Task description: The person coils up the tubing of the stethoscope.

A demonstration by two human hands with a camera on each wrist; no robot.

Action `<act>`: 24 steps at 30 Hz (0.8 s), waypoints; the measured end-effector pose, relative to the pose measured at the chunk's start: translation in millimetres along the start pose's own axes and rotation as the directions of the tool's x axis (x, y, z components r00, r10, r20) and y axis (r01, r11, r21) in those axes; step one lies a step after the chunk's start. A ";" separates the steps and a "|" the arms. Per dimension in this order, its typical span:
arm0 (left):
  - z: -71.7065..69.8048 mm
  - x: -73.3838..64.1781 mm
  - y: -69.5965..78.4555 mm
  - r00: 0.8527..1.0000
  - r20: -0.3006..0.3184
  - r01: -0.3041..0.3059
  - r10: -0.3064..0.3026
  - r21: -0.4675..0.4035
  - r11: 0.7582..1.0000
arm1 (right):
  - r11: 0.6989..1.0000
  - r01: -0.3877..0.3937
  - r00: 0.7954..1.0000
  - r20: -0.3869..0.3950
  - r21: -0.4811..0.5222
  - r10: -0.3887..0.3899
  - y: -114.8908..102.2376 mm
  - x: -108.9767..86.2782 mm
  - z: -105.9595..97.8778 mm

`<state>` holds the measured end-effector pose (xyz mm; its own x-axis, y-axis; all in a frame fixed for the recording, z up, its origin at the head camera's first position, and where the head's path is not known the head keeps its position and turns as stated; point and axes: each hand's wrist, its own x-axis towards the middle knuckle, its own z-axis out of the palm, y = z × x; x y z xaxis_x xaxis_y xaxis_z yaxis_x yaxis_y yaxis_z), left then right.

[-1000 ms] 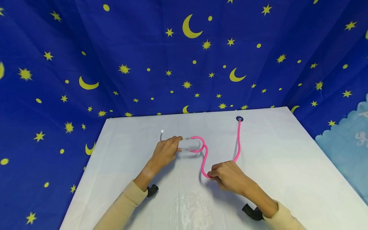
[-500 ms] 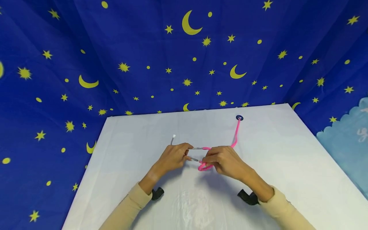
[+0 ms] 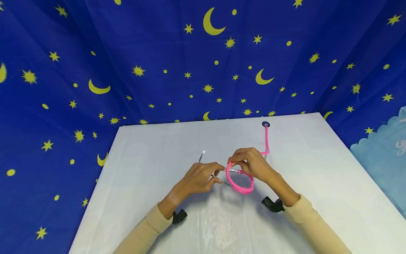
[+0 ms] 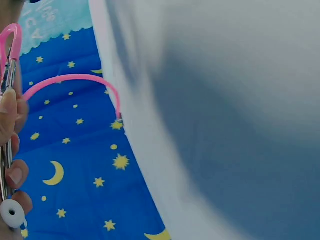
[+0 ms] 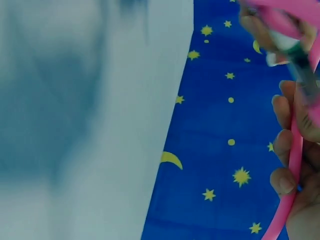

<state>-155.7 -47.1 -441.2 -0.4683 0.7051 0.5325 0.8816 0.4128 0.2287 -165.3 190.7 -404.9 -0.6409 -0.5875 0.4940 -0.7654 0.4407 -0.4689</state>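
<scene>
A stethoscope with pink tubing [image 3: 242, 191] is between both hands above the white table. My left hand [image 3: 200, 176] holds its metal ear tubes [image 3: 226, 182], and a white ear tip [image 3: 203, 152] sticks up behind that hand. In the left wrist view the thumb presses the ear tubes [image 4: 6, 165] against the fingers, near another look at an ear tip [image 4: 12, 213]. My right hand [image 3: 252, 162] pinches the tubing, which hangs in a loop beneath it. From there the tube runs back to the dark round chest piece [image 3: 265, 124] lying near the far edge.
A white-covered table [image 3: 152, 148] spreads under the hands. Behind it hangs a blue curtain [image 3: 171, 53] with yellow moons and stars. Black curved pieces [image 3: 179, 216] sit at both wrists. A light-blue printed panel [image 3: 383, 151] stands at the right.
Both hands have come closer together, the left moving right. The right hand has brought the tubing up to the ear tubes and bent it into a loop. The chest piece stays near the far edge.
</scene>
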 end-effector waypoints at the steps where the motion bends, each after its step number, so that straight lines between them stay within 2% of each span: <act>1: -0.5 1.6 1.1 1.000 -0.016 -0.005 0.005 0.000 1.000 | 1.000 -0.009 1.000 0.004 0.025 0.009 2.1 0.2 -0.5; 5: -1.0 6.8 4.4 0.998 -0.058 -0.025 0.025 0.001 1.000 | 0.995 -0.034 0.999 0.015 0.093 0.033 10.0 -0.2 -2.5; 13: -1.3 9.9 10.5 0.996 -0.068 -0.057 0.061 0.060 0.997 | 0.987 -0.068 0.996 0.066 0.147 0.059 18.9 -3.3 -2.4; 16: -1.9 10.1 11.6 0.993 -0.100 -0.058 0.064 0.063 0.996 | 0.968 -0.106 0.993 0.082 0.226 0.090 20.1 -3.2 0.5; 19: -2.4 9.4 11.8 0.986 -0.157 -0.052 0.061 0.063 0.997 | 0.943 -0.132 0.990 0.089 0.306 0.110 21.6 -2.6 6.5; 21: -2.7 8.5 11.3 0.979 -0.195 -0.043 0.054 0.058 0.997 | 0.939 -0.109 0.993 0.077 0.325 0.089 22.8 -3.3 11.4; 24: -2.7 6.9 9.9 0.973 -0.229 -0.028 0.038 0.046 0.999 | 0.944 -0.025 1.000 0.026 0.329 0.017 24.6 -6.2 19.3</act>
<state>-150.0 -39.7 -433.1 -0.4088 0.5695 0.7132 0.8908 0.4187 0.1763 -179.0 192.1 -433.6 -0.6524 -0.5969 0.4670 -0.6876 0.2072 -0.6959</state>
